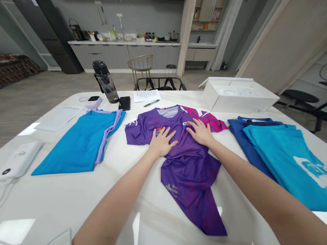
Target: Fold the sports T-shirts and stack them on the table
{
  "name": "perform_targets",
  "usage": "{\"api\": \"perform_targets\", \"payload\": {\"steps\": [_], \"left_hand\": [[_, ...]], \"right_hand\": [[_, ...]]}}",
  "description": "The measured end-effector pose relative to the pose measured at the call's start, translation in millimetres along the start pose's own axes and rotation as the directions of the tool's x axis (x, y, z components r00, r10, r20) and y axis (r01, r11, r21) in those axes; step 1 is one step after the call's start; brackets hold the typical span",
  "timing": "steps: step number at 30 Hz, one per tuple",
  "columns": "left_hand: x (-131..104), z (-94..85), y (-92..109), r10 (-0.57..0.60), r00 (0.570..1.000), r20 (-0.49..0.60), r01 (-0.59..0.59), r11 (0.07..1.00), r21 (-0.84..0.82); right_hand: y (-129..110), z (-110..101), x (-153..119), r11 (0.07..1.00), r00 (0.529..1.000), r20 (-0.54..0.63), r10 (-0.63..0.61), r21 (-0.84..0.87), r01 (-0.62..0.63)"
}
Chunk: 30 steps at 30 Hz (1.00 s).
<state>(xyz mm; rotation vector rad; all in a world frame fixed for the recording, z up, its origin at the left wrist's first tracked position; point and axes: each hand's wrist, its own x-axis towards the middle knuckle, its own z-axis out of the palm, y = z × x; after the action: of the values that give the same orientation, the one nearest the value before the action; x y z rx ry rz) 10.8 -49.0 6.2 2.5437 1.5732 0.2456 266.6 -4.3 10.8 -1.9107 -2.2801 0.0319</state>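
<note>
A purple jersey (pixel 189 150) lies face up in the middle of a white bench (pixel 113 203), its collar toward the far side. Its upper part is spread wide, with a pink-striped sleeve on the right, while the lower part is bunched and twisted, narrowing to a point near the wearer of the camera. The left hand (pixel 162 141) rests flat and open on the left of the chest, fingers spread; the right hand (pixel 201 133) lies the same way on the right of the chest. Neither grips the cloth.

To the left is a folded blue shirt (pixel 74 145) with lavender edging, and beyond it a small lavender device (pixel 93 102). A white power bank (pixel 19 160) with cables sits at the far left. Behind the shirts stand a dark water bottle (pixel 107 83), a black phone (pixel 124 103), a printed sheet (pixel 146 95) and a pen (pixel 151 103). At the far right is an open white box (pixel 238 95); nearer, a turquoise shirt (pixel 293 160) partly covers dark blue clothing (pixel 240 131).
</note>
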Motion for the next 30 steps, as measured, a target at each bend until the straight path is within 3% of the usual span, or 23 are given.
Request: {"api": "perform_targets", "payload": {"steps": [6,12,22,26,30], "left_hand": [[21,-11.6,-29,-0.014,0.996,0.088,0.014,1.000,-0.002],[37,-17.5,-60,-0.110,0.992,0.055,0.109,0.994,0.007],[72,-19.1,-87,-0.105,0.993,0.048,0.104,0.994,0.033],[68,-27.5,-74,-0.069,0.997,-0.043,0.071,0.997,0.023],[44,-34.9,-15,0.048,0.977,-0.208,-0.068,0.993,-0.092]], "right_hand": [[16,-2,-25,0.994,0.990,0.090,0.109,-0.027,-0.107],[17,0,-21,0.991,0.987,0.097,0.128,-0.045,-0.124],[17,5,-12,0.990,0.989,0.080,0.126,-0.070,-0.120],[16,4,-13,0.990,0.988,0.086,0.132,-0.069,-0.126],[13,1,-15,0.992,0.989,0.078,0.128,-0.034,-0.125]]}}
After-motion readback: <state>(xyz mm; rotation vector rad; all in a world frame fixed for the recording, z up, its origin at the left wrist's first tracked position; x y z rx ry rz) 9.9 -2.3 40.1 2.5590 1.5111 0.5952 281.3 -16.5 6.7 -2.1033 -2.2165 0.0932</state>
